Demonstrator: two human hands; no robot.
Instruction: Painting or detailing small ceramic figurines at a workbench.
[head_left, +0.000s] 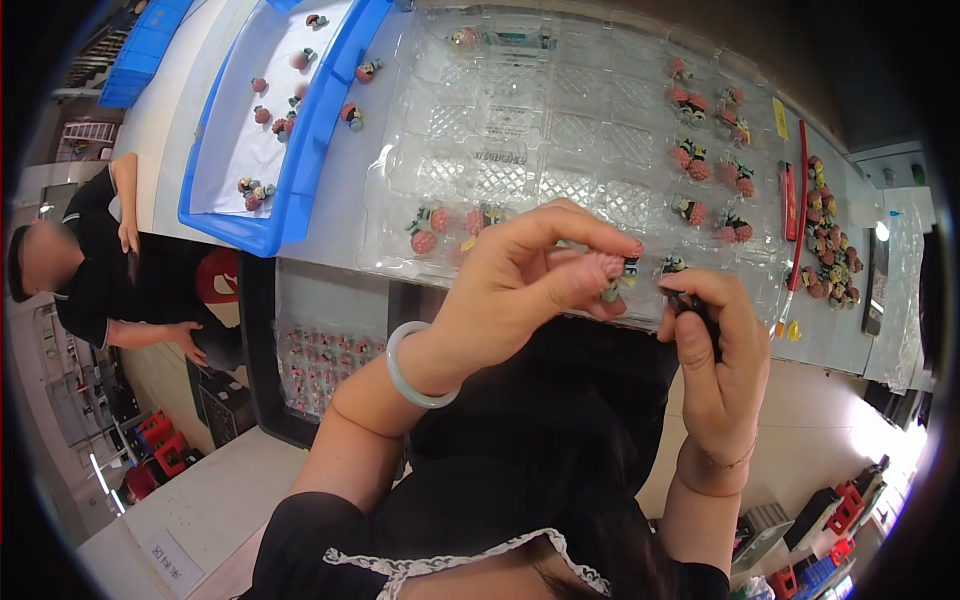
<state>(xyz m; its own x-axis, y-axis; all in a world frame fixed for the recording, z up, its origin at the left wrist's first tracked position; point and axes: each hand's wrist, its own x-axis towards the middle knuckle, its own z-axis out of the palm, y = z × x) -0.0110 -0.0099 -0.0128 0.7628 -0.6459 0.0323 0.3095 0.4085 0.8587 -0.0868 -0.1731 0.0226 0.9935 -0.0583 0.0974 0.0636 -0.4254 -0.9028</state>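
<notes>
My left hand [520,280] pinches a small figurine [613,288] with a pink bobbled top and green and dark parts below; the fingers partly cover it. Close by on its right, my right hand [718,365] is closed around a short dark tool [684,301], its kind hidden by the grip. A gap separates the tool's end from the figurine. Both hands are above the near edge of a clear plastic tray [590,130]. Similar pink-topped figurines [690,160] sit in its right compartments, and a few more [425,235] in its near left ones.
A blue bin [305,170] with several loose figurines stands at the left. On the right lie a red-handled brush [801,200] and a cluster of figurines [828,235]. A filled clear tray [330,350] lies lower left. Another person [120,260] is at the far left.
</notes>
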